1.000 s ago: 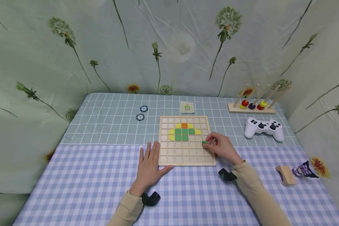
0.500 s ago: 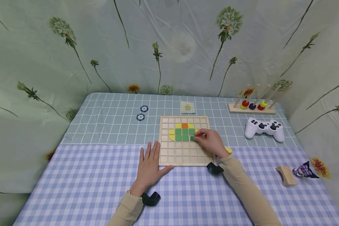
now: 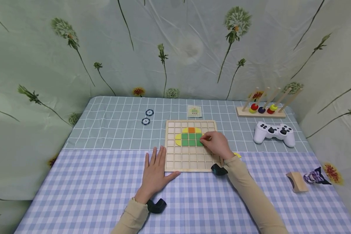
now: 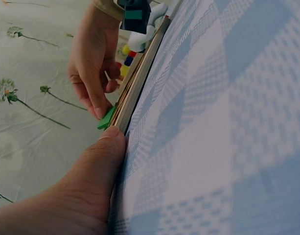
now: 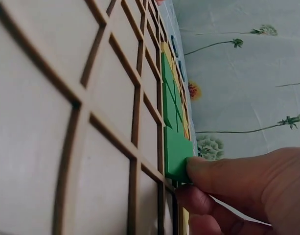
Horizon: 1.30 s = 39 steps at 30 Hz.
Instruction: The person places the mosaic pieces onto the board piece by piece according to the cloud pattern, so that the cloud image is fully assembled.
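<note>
Pinching a green tile (image 5: 176, 154), the right hand (image 3: 217, 144) is over the board (image 3: 176, 157); the left hand (image 3: 154, 175) lies straight-fingered by its near left corner.

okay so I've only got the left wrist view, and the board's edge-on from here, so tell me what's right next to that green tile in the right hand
Observer: The right wrist view shows the green tile, pinched by the right hand, right next to other green tiles.

Operator: I only see the thumb side of the left hand. Where are its fingers?

Observer: In the head view, the left hand has its fingers straight, beside the left edge of the board.

Operator: Is there an orange tile among the pieces in the grid?

Observer: Yes, the head view shows one orange tile, between two yellow pieces.
</note>
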{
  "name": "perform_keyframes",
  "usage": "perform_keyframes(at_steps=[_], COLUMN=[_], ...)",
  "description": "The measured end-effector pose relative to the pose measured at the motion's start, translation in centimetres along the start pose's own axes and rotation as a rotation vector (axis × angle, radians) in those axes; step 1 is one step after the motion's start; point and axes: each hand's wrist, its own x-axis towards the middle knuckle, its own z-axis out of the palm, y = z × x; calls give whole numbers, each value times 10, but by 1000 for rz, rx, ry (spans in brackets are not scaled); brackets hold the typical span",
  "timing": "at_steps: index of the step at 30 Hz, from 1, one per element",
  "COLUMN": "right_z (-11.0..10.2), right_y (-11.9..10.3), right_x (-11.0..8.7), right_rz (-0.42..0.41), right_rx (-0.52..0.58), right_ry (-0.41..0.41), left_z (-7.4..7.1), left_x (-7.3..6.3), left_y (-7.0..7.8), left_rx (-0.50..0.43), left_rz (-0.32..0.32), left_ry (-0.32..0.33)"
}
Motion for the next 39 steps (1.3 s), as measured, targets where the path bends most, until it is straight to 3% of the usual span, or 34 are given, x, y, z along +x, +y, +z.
perform_keyframes(at_steps=[11, 17, 25, 31, 39], right_z=[0, -20, -52, -70, -78], right_y=[-1, 4, 29, 49, 59], right_x=[1, -9, -31, -50, -66], right_rz=[32, 51, 152, 214, 352], right_rx=[-33, -27, -80, -111, -152], right_ry=[-37, 21, 17, -46, -207], left_z=[0, 0, -1, -1, -1], left_x=[0, 0, 0, 0, 0], left_y=[1, 1, 1, 0, 0], left_rx=[3, 1, -3, 5, 3], left_rz=[-1, 1, 5, 3, 2], left_ry=[2, -3, 9, -1, -1])
